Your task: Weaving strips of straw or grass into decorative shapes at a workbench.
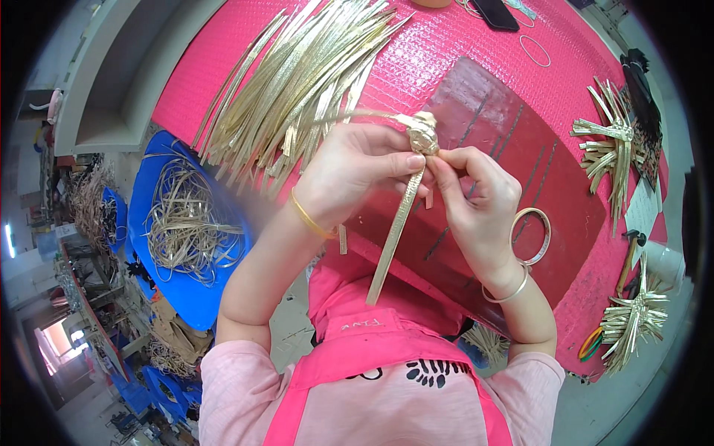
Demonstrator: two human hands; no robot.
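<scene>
Above the work table, both hands pinch a knotted piece of gold strip (422, 135). My left hand (366, 157) grips it from the left, thumb pressed at the base of the knot. From the right, my right hand (477, 182) holds the same base between thumb and bent fingers. One flat gold end (394, 245) hangs down toward my apron, while another end runs off to the left behind my left hand. Beneath the hands lies a dark red board (554, 201) with dark lines. A large pile of straight gold strips (297, 89) lies to the far left of it.
A tape roll (530, 236) is beside my right wrist. Tied gold bundles (617, 141) lie along the right edge, near a hammer (628, 260) and colored rings (591, 345). A phone (494, 13) lies at the back. Tangled strips fill a blue container (193, 305) at left.
</scene>
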